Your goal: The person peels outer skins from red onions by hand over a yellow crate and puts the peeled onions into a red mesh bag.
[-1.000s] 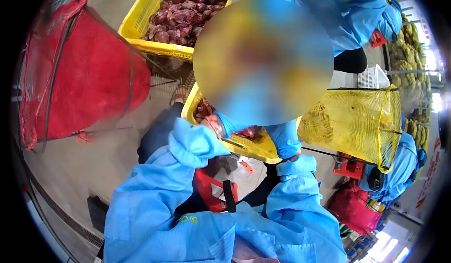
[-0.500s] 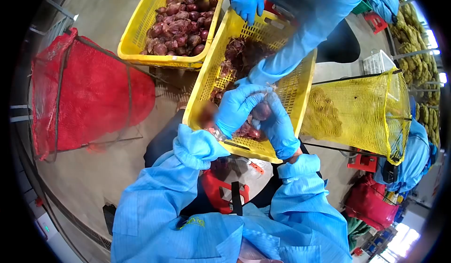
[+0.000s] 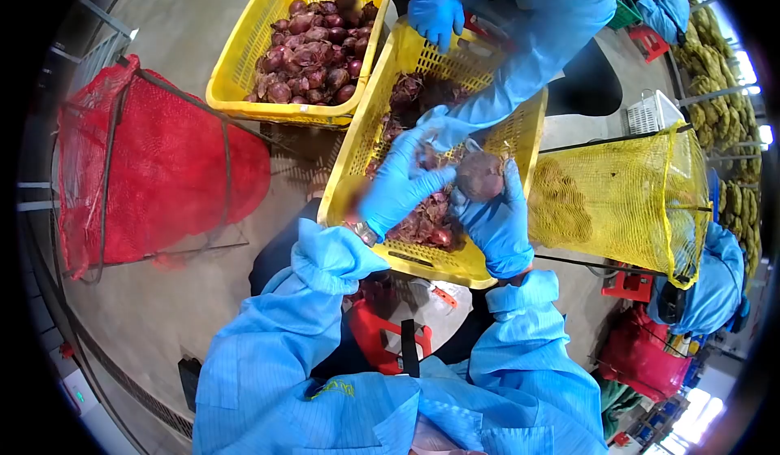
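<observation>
My right hand [image 3: 497,226], in a blue glove, holds a purple-red onion [image 3: 480,175] over the near part of a yellow crate [image 3: 532,134]. Just left of it, my left hand [image 3: 404,185], also gloved, is open with its fingers apart and nothing in its grip. Under both hands lie loose onion skins and a few onions [image 3: 439,236]. A co-worker's gloved hand reaches in close beyond my left fingers, partly hidden. The co-worker's other hand [image 3: 436,8] hangs over the far end of the crate.
A second yellow crate [image 3: 227,73] full of onions [image 3: 313,53] stands at the upper left. On the left is a red mesh bag [image 3: 162,166] on a frame, on the right a yellow mesh bag [image 3: 621,199]. A red stool [image 3: 378,337] shows below.
My hands have moved apart; the left has opened off the onion, which now rests in my right hand. The co-worker's far hand has shifted slightly. An earlier blur over the crate is gone.
</observation>
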Demonstrator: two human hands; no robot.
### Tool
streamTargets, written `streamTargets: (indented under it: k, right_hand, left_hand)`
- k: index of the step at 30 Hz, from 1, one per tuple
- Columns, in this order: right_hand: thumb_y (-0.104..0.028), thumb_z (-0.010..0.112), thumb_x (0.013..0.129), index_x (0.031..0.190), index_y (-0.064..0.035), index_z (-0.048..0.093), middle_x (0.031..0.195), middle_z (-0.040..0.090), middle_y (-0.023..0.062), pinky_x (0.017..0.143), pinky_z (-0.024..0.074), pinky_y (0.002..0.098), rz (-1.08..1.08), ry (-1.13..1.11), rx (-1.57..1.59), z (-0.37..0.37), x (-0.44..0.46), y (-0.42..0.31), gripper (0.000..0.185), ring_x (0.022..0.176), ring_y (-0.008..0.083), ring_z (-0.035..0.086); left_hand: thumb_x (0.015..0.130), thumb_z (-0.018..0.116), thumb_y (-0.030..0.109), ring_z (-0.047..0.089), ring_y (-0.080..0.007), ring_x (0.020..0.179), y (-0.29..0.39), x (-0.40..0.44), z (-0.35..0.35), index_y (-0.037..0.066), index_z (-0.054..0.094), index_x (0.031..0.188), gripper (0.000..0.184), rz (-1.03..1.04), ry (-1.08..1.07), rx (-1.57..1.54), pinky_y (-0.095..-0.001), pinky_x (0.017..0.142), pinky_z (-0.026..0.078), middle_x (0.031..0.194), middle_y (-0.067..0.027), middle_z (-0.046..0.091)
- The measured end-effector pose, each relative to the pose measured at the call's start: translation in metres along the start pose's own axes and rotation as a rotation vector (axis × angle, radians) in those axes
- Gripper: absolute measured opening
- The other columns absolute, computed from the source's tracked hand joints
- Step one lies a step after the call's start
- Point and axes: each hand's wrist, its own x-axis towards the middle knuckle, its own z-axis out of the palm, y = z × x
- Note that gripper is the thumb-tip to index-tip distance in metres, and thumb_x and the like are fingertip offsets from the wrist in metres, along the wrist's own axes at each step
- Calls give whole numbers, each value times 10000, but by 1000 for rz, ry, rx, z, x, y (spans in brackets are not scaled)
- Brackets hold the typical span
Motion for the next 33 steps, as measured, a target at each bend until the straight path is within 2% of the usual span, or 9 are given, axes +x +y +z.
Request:
streamTargets:
  k: [4,7,10,14,20,24,27,30,33]
  right_hand:
    - [-468,492,973,1370,-101,436,1265,555,82,807,516,343,-133,18,-215,7,2,14,544,1044,197,581]
    - [-441,481,982,1415,-111,384,1269,530,66,812,504,295,-88,-22,-397,6,-1,12,553,1066,155,552]
    - [-295,522,983,1400,-94,402,1195,565,48,803,492,236,-135,11,-831,15,-9,3,478,985,112,568]
    - [-219,563,965,1355,-67,460,1144,596,26,756,477,207,-244,70,-729,17,-6,10,431,935,78,566]
    - [-248,530,986,1291,-60,536,1079,624,31,711,472,193,-273,82,-606,9,0,13,358,894,80,582]
    - [-298,502,993,1313,-15,514,1276,573,96,987,438,323,-165,-6,-335,-14,7,2,427,1113,177,552]
    - [-235,467,1014,1291,-32,551,1141,630,38,766,511,232,-337,138,-639,7,1,-3,354,917,94,595]
    - [-234,452,1022,1340,-31,517,1283,571,56,871,481,244,-288,61,-800,22,-11,-11,382,1018,100,574]
    - [-134,518,990,1353,3,486,1371,511,100,1045,383,288,-363,-23,-919,18,-10,9,390,1234,187,496]
  left_hand:
    - [863,708,146,449,-164,1247,-12,-2,9,66,361,1444,681,-7,-202,112,-308,910,516,1374,-78,454]
    - [870,699,135,469,-170,1230,1,-7,6,61,354,1450,679,-329,-222,-283,-309,962,482,1356,-77,477]
    - [871,691,109,474,-170,1234,-2,-7,6,59,361,1447,666,-179,-202,-157,-316,1036,419,1372,-78,474]
    - [857,691,69,454,-169,1263,-5,-7,8,58,397,1422,637,-62,-202,-49,-322,1046,410,1416,-71,441]
    - [835,702,65,451,-180,1272,0,-9,10,54,437,1375,602,-168,-183,-320,-326,1061,395,1394,-68,456]
    - [815,725,38,511,-163,1182,5,-8,11,73,474,1336,579,-171,-191,-392,-317,1008,445,1289,-57,516]
    - [826,713,74,549,-149,1107,1,-9,13,83,464,1336,567,-190,-165,-338,-287,896,483,1268,-51,531]
    - [857,678,159,588,-94,894,3,-7,10,110,448,1335,533,-223,-87,-270,-206,636,476,1195,-26,563]
    - [887,659,172,565,-73,910,-17,-9,12,112,474,1245,408,-206,29,-342,-221,686,488,1120,-3,551]
